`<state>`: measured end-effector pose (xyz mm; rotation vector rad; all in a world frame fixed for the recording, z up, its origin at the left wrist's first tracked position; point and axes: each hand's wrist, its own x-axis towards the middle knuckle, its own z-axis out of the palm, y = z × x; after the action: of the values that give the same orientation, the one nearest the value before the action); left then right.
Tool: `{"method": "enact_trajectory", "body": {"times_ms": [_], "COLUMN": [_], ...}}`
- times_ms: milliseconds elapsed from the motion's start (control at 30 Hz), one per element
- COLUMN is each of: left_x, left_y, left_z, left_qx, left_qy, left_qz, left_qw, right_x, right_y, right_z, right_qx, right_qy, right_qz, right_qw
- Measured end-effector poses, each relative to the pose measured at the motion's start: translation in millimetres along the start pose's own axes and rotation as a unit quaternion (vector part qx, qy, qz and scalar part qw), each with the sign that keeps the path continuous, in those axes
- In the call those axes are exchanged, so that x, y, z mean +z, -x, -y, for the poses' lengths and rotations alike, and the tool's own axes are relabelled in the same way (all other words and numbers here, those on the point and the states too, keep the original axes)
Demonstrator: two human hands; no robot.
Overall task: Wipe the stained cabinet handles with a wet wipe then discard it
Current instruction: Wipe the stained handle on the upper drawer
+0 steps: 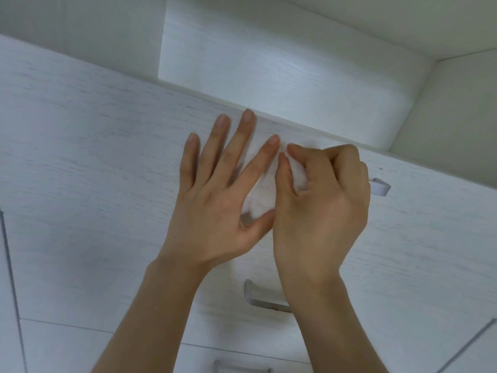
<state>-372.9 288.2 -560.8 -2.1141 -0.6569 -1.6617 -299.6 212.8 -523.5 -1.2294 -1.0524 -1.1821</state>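
Observation:
A thin white wet wipe (263, 188) is stretched between my two hands in front of the white drawer fronts. My right hand (321, 208) pinches its upper edge between thumb and forefinger, the other fingers curled. My left hand (215, 195) is spread with straight fingers, and the wipe lies against its far side, showing between forefinger and thumb. A grey handle (379, 186) of the top drawer sticks out past my right knuckles, the rest of it hidden. The middle drawer's handle (265, 301) shows below my wrists, with small dark specks on its bar.
A third handle (238, 368) peeks in at the bottom edge on the lowest drawer. Above the drawers is a white countertop (282, 65) in a recess with pale walls. A cabinet seam (9, 265) runs down the left side.

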Motion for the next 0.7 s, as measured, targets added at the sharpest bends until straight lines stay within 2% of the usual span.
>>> {"method": "enact_trajectory", "body": {"times_ms": [167, 333, 500, 700], "left_x": [-0.7, -1.2, 0.3, -0.4], "left_y": [0.1, 1.1, 2.3, 2.2], "left_z": [0.8, 1.0, 0.5, -0.9], "left_qx": [0.005, -0.001, -0.001, -0.004], "left_qy": [-0.006, -0.009, -0.010, -0.013], "left_qz": [-0.003, 0.007, 0.004, 0.018], "left_qw": [1.000, 1.000, 1.000, 1.000], "right_x": [-8.0, -29.3, -46.6, -51.6], "right_y": [4.7, 1.7, -9.1, -14.4], "right_z": [-5.3, -27.7, -47.8, -56.6], "right_qx": [0.002, 0.158, 0.237, 0.356], "right_qy": [-0.055, -0.079, -0.088, -0.190], "right_qz": [-0.028, -0.057, -0.054, -0.011], "right_qw": [0.998, 0.983, 0.966, 0.915]}}
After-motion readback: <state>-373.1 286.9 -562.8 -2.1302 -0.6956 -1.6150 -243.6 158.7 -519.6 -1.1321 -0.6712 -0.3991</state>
